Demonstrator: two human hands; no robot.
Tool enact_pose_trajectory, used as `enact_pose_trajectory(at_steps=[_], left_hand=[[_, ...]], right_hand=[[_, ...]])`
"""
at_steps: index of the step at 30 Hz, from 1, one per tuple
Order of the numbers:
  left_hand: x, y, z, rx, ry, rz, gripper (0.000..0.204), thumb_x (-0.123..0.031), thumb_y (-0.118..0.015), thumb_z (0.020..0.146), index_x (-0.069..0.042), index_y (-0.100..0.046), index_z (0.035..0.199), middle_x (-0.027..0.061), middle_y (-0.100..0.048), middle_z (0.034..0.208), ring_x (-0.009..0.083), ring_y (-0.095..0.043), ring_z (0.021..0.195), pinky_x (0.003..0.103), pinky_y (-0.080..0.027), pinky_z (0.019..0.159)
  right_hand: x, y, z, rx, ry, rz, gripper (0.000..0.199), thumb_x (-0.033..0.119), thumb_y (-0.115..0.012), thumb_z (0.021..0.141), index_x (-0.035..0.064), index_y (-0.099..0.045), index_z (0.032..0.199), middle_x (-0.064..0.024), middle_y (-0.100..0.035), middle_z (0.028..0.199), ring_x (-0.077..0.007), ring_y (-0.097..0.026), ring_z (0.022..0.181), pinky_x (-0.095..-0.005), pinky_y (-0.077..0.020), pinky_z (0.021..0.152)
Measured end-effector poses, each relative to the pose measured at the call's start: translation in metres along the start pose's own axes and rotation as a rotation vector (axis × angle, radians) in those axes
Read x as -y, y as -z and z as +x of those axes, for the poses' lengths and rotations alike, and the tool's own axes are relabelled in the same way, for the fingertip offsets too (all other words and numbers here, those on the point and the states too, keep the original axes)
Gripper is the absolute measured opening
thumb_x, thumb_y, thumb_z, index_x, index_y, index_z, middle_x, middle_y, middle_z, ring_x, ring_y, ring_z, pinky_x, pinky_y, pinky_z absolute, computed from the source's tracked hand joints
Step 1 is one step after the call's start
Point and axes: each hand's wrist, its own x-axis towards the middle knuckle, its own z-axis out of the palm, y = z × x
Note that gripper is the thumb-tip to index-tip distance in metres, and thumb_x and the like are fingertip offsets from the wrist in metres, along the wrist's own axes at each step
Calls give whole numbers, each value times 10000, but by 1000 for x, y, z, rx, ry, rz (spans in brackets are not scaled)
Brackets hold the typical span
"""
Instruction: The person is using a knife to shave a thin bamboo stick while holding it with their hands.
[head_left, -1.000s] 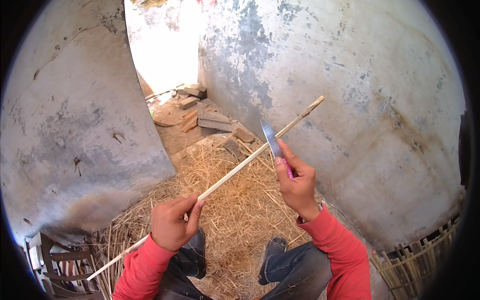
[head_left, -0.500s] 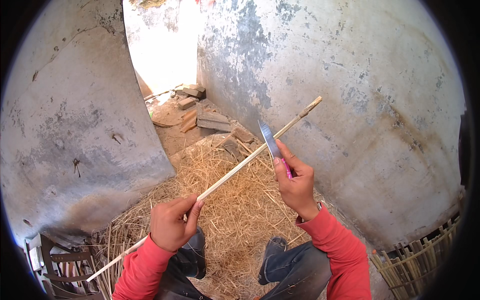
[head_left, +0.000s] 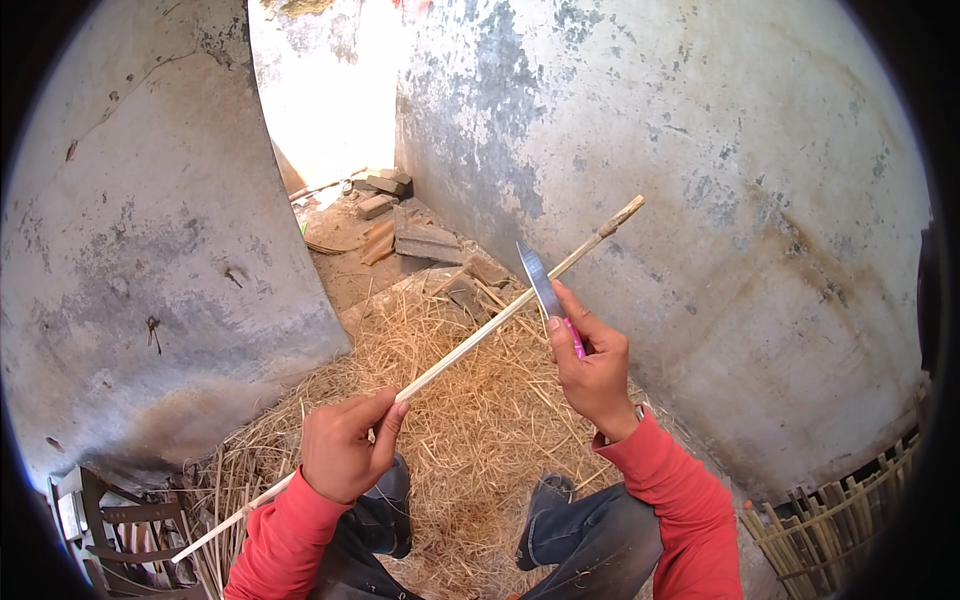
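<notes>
A long, pale split stick (head_left: 468,344), perhaps bamboo, runs slantwise from the lower left to the upper right, with a brown, rough far end. My left hand (head_left: 346,444) is closed around it near its middle; the lower part passes by my left sleeve. In my right hand (head_left: 594,368) is a knife (head_left: 541,283) with a curved metal blade and a pink handle, my fingers closed on the handle. The blade crosses the stick toward its far end and appears to touch it.
Straw-like shavings (head_left: 470,430) cover the floor between my feet. Bricks and blocks (head_left: 428,242) lie by the bright doorway. Worn plaster walls (head_left: 680,180) rise on both sides. Thin strips and a dark chair-like frame (head_left: 125,515) stand lower left; a slatted bamboo basket or rack (head_left: 835,530) is lower right.
Almost nothing differs. The stick's far end sits a touch lower; both hands keep their grips and the knife stays across the stick.
</notes>
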Motion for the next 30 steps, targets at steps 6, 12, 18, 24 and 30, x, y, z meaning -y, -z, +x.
enact_pose_trajectory(at_steps=[6,12,18,24,30], left_hand=[[1,1,0,28,0,9,145,-185,-770,959,-72,-799,1046,117,-680,693,302,-632,530,407,-452,491],[3,0,1,99,-38,11,147,-215,-773,956,-99,-802,1041,106,-679,686,298,-635,531,411,-468,493],[1,-1,1,120,-69,-8,152,-228,-773,957,-106,-805,1042,98,-678,681,293,-634,520,412,-467,481],[0,-1,2,136,-66,17,157,-231,-777,952,-107,-806,1043,97,-682,685,298,-642,535,411,-473,489],[-2,1,4,143,-86,17,159,-225,-777,951,-108,-805,1054,95,-682,688,305,-652,557,415,-477,500]], right_hand=[[-4,-2,-1,-20,-71,125,446,105,-697,1016,44,-656,1456,61,-590,787,-15,-459,681,-223,-415,598],[1,1,3,-66,-18,199,539,65,-783,968,-9,-618,1476,85,-576,887,6,-458,728,-168,-394,643],[0,1,4,-72,-32,218,558,37,-794,957,-22,-608,1479,98,-567,900,16,-444,728,-154,-379,646],[1,2,6,-66,-35,203,575,21,-791,955,-21,-594,1493,99,-560,897,15,-459,740,-152,-394,659],[-1,8,9,-109,-10,228,604,-7,-788,947,-18,-575,1511,95,-562,897,15,-467,740,-152,-397,659]])
